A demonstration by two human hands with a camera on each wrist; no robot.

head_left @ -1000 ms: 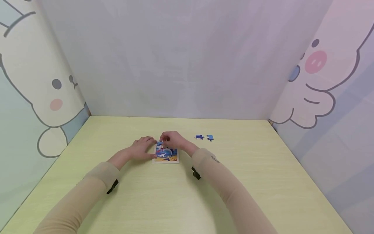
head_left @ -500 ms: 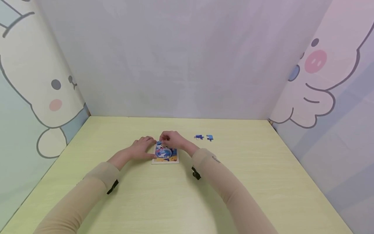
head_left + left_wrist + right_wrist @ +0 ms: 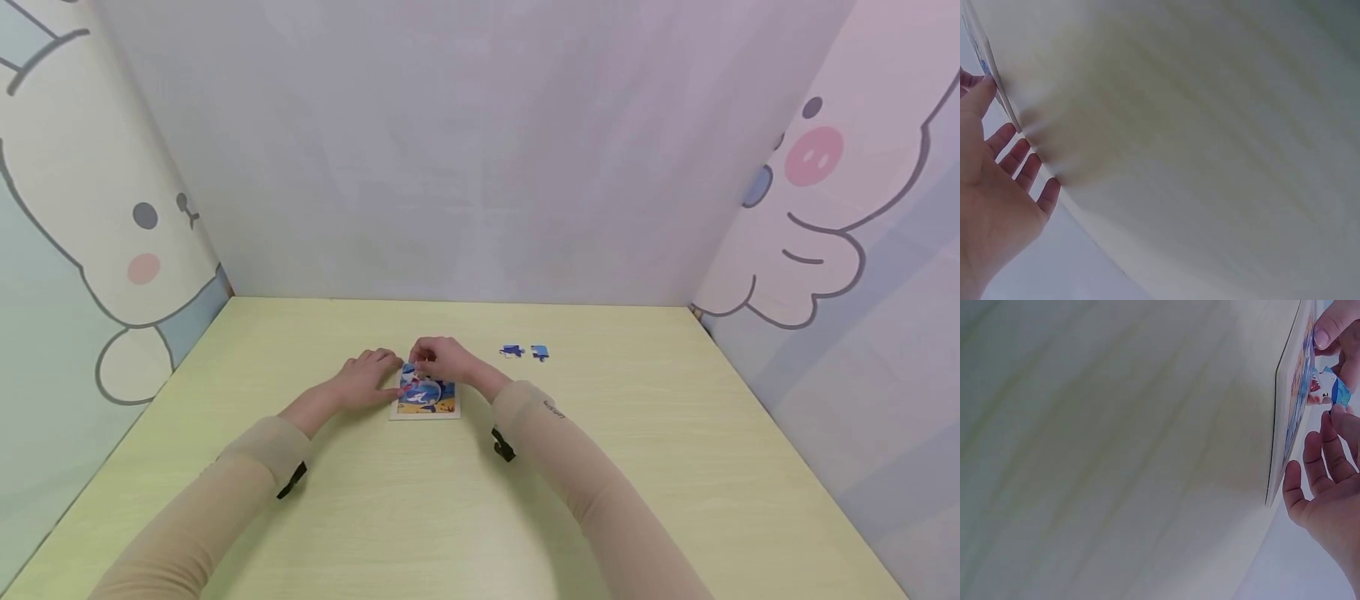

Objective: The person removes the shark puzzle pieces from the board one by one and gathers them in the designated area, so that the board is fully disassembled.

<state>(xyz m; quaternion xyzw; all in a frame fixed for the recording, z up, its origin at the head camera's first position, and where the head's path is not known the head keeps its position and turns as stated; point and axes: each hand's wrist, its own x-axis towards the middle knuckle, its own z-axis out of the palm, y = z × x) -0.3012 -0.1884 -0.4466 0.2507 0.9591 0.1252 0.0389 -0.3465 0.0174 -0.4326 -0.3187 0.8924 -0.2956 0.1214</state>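
Note:
A small jigsaw puzzle board (image 3: 424,417) with a pale rim and a colourful sea picture lies flat on the table. My left hand (image 3: 363,382) is at its left side, thumb resting on the board and the fingers reaching along the upper left corner. In the left wrist view, the fingertips of that hand (image 3: 1019,165) touch down by the board's edge. Over the board's upper part, my right hand (image 3: 448,360) pinches a puzzle piece (image 3: 1324,387) with a white-and-blue shark face, held tilted above the picture. The right hand covers the board's upper right corner in the head view.
Two loose blue puzzle pieces lie to the right of the board: one dark blue and white piece (image 3: 512,352) and one lighter blue piece (image 3: 539,352). A pale yellow table (image 3: 637,417) is enclosed by a grey back curtain (image 3: 480,167) and cartoon-printed side curtains.
The left thumb has moved slightly up along the board's left side. The right hand stays nearly still over the upper part of the board.

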